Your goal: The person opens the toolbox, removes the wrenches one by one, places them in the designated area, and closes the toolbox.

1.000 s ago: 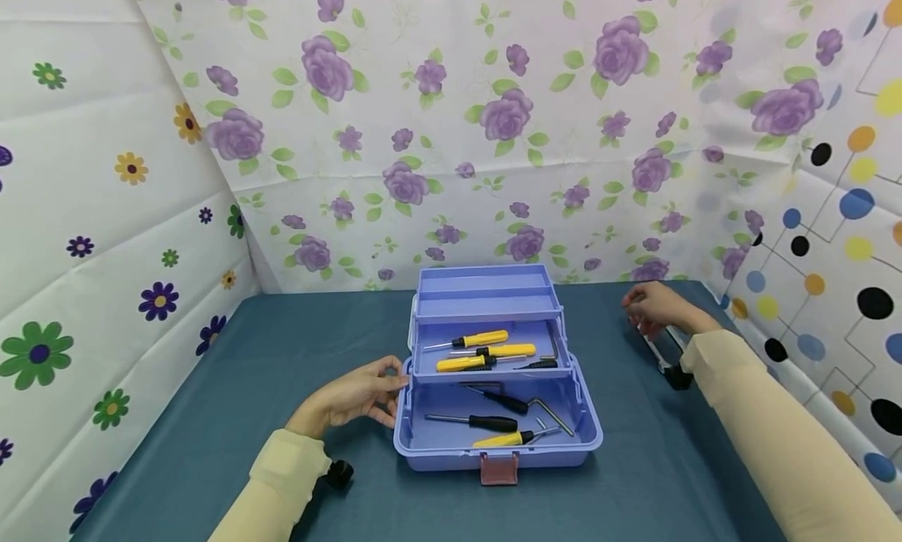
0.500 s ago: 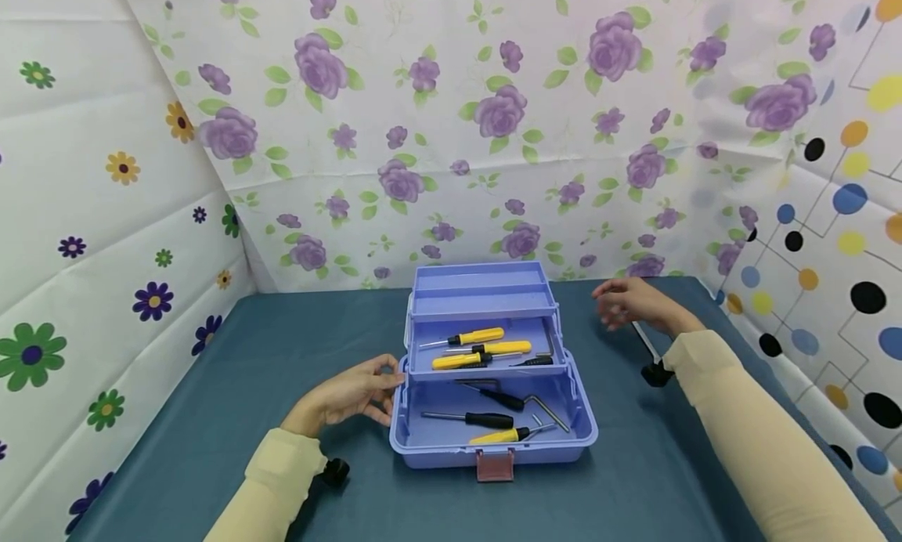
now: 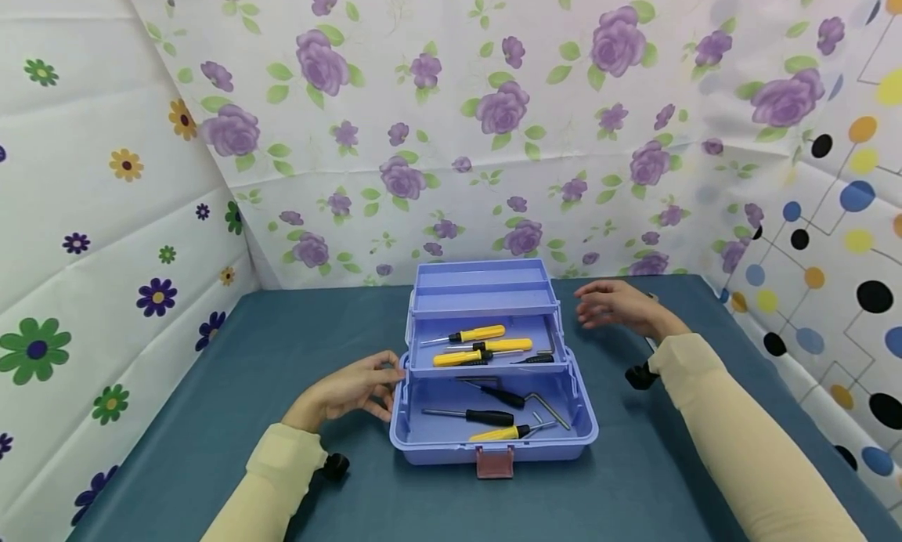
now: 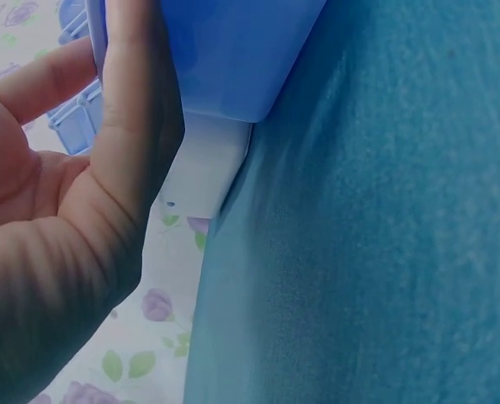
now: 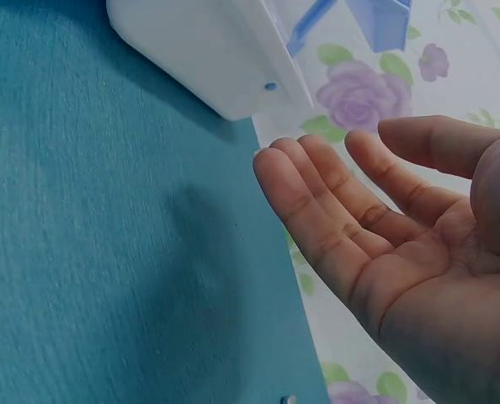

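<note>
A lilac-blue toolbox [image 3: 416,454] stands with its lid up and its tray raised. My left hand [image 3: 355,385] grips its left rim, thumb over the edge and fingers along the outside; the left wrist view shows this hand [image 4: 107,143] against the blue wall. My right hand [image 3: 613,305] is off the far right corner of the box, fingers loosely extended and holding nothing. In the right wrist view that hand [image 5: 385,227] is palm-up in the picture, apart from the white back part of the toolbox [image 5: 199,50].
Several yellow-handled screwdrivers [image 3: 486,333] and a hex key [image 3: 549,334] lie in the raised tray. The bottom holds black-handled screwdrivers [image 3: 489,417], a yellow-handled one [image 3: 496,434] and another hex key [image 3: 550,410]. A pink latch [image 3: 495,462] hangs in front. Flowered cloth [image 3: 402,135] backs the table.
My right hand has moved left toward the toolbox, and its fingers have loosened. My left hand stays at the rim; the toolbox and its tools keep their places.
</note>
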Tool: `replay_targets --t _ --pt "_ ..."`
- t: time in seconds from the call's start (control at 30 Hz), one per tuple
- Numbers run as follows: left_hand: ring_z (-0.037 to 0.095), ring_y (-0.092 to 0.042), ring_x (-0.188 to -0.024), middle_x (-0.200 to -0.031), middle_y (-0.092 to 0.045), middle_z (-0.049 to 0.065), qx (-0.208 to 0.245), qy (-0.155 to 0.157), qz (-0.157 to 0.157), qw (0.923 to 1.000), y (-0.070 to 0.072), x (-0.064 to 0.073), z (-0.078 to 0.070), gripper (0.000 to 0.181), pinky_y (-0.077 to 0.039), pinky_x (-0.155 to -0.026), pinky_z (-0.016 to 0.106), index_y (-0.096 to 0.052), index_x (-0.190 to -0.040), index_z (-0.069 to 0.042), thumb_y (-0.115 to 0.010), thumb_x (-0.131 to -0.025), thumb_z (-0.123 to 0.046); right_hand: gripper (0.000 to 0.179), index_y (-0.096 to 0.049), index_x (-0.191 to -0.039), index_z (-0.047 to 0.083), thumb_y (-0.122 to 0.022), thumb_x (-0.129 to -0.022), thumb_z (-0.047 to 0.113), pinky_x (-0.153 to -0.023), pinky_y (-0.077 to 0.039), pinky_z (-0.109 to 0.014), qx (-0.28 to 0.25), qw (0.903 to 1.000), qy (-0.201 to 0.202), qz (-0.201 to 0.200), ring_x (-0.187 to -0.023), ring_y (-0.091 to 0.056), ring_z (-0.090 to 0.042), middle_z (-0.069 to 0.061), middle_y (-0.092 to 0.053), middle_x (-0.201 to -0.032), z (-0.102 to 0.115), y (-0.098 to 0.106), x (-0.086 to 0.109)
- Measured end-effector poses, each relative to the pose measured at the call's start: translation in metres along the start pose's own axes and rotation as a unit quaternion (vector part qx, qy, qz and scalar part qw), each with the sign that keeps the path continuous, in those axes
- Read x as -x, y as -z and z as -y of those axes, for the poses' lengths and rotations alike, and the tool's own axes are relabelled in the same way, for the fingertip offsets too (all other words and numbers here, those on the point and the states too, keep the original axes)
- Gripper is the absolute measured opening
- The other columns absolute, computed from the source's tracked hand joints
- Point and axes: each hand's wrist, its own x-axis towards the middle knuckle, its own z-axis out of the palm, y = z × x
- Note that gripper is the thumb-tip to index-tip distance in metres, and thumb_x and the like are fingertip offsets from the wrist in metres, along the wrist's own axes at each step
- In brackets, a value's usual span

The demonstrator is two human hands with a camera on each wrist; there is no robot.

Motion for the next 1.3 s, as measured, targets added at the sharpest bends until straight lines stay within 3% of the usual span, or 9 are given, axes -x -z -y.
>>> replay_targets --t 0.13,0.37,0.63,0.93,1.3 --pt "0.02 -0.067 -0.074 -0.092 -0.062 0.013 -0.007 0.008 -0.012 0.9999 0.0 0.001 0.001 0.03 -0.065 -0.07 0.039 -0.046 -0.121 -0.005 -0.057 -0.109 -0.03 0.053 -0.036 -0.152 -0.012 -0.049 -0.113 0.021 -0.103 -0.053 -0.06 -0.007 0.9999 0.0 0.011 -0.107 -0.071 -0.031 -0.021 -0.067 -0.119 0.0 -0.005 -0.002" --pt "0.021 -0.068 -0.073 -0.091 -0.064 0.013 -0.04 0.016 -0.035 0.9985 0.002 0.004 0.002 0.035 -0.064 -0.068 0.039 -0.048 -0.124 -0.004 -0.06 -0.107 -0.034 0.05 -0.037 -0.152 -0.011 -0.049 -0.113 0.018 -0.103 -0.054 -0.058 -0.018 0.9997 -0.011 0.013 -0.107 -0.071 -0.031 -0.025 -0.065 -0.122 0.001 -0.013 -0.007" --pt "0.024 -0.069 -0.083 -0.096 -0.064 0.013 -0.085 0.015 -0.089 0.9923 0.017 0.01 -0.015 0.045 -0.064 -0.077 0.043 -0.048 -0.137 0.0 -0.055 -0.11 -0.034 0.051 -0.037 -0.154 -0.009 -0.047 -0.114 0.02 -0.102 -0.055 -0.056 0.005 0.9997 -0.015 0.02 -0.11 -0.069 -0.033 -0.033 -0.058 -0.131 0.002 -0.019 -0.011" --pt "0.037 -0.067 -0.107 -0.108 -0.065 0.016 -0.105 0.011 -0.121 0.987 0.032 -0.01 -0.04 0.051 -0.061 -0.091 0.047 -0.043 -0.147 0.005 -0.049 -0.112 -0.032 0.05 -0.038 -0.154 -0.008 -0.047 -0.113 0.02 -0.106 -0.051 -0.058 0.003 0.9997 -0.012 0.022 -0.112 -0.068 -0.032 -0.033 -0.056 -0.134 0.006 -0.019 -0.015" --pt "0.041 -0.061 -0.12 -0.131 -0.057 0.026 -0.091 0.003 -0.146 0.985 0.039 -0.034 -0.054 0.048 -0.053 -0.105 0.056 -0.038 -0.15 0.004 -0.043 -0.114 -0.028 0.045 -0.044 -0.152 -0.005 -0.046 -0.114 0.018 -0.107 -0.05 -0.058 -0.001 0.9997 -0.025 0.005 -0.116 -0.067 -0.035 -0.031 -0.058 -0.136 0.003 -0.016 -0.019"
